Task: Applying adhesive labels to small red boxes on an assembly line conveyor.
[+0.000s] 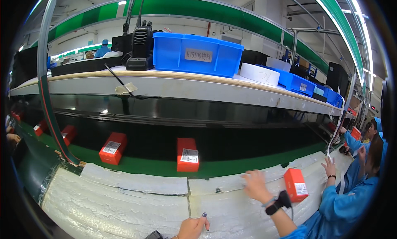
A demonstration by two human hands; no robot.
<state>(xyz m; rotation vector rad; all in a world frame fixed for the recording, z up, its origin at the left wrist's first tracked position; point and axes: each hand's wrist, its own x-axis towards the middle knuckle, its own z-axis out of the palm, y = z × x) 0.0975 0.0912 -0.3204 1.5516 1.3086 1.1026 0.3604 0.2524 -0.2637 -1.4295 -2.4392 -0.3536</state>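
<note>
My left hand [192,228] rests low at the front edge of the picture, its fingers loosely bent and slightly apart, with nothing visible in them. Farther right and forward, my right hand [256,187] reaches over the work surface [136,210] toward the conveyor belt [231,166]. Its fingers are stretched out, a little blurred, and hold nothing. Right of that hand, not touching it, a red box [292,179] with a white label stands on the film-covered surface. Another red box [187,150] sits on the green belt ahead, with one more red box [115,144] to its left.
More red boxes [68,134] lie on the belt at far left. A metal post [45,86] rises there. Above the belt, a shelf [198,82] bears a blue bin [194,55], a walkie-talkie [140,46] and a white roll [259,74]. Blue-clad co-workers [347,206] sit close on the right.
</note>
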